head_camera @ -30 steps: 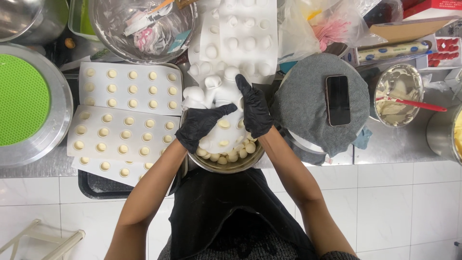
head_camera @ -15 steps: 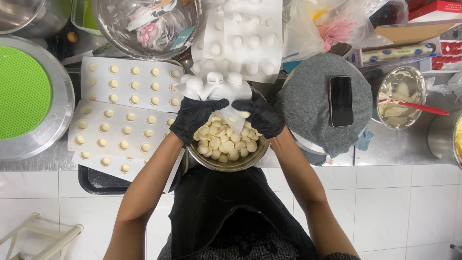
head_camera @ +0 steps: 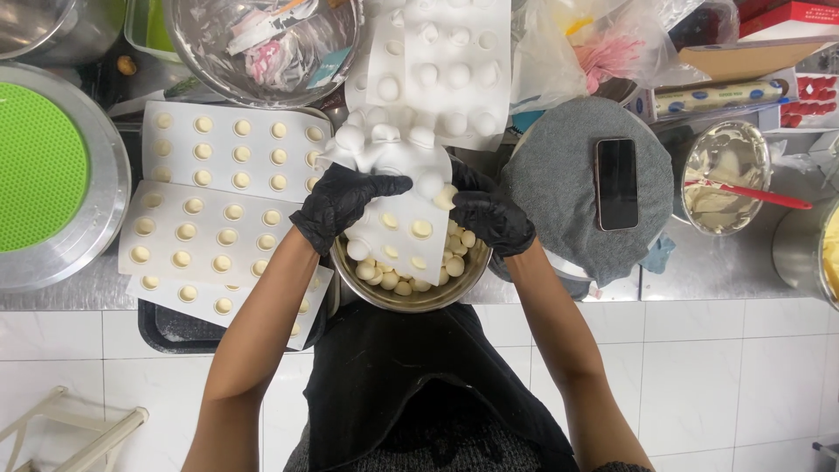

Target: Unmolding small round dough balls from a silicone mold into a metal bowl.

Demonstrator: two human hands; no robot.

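Both my hands wear black gloves and grip a white silicone mould (head_camera: pixel 393 201) bent over a steel bowl (head_camera: pixel 411 297). My left hand (head_camera: pixel 341 203) holds the mould's left edge. My right hand (head_camera: pixel 489 218) holds its right edge, partly behind the sheet. The bowl holds several small cream-coloured round pieces (head_camera: pixel 454 258), and a few still sit in the mould's cavities.
Filled white moulds (head_camera: pixel 218 210) lie stacked to the left over a dark tray. An emptied mould (head_camera: pixel 446 61) lies behind the bowl. A green mat in a round pan (head_camera: pixel 35 166) is far left. A phone (head_camera: pixel 617 183) rests on a grey round lid; a bowl with a red spatula (head_camera: pixel 725 179) is right.
The mould has been turned and bent further over the bowl, so its cavity side now faces me. My hands shifted slightly along its edges.
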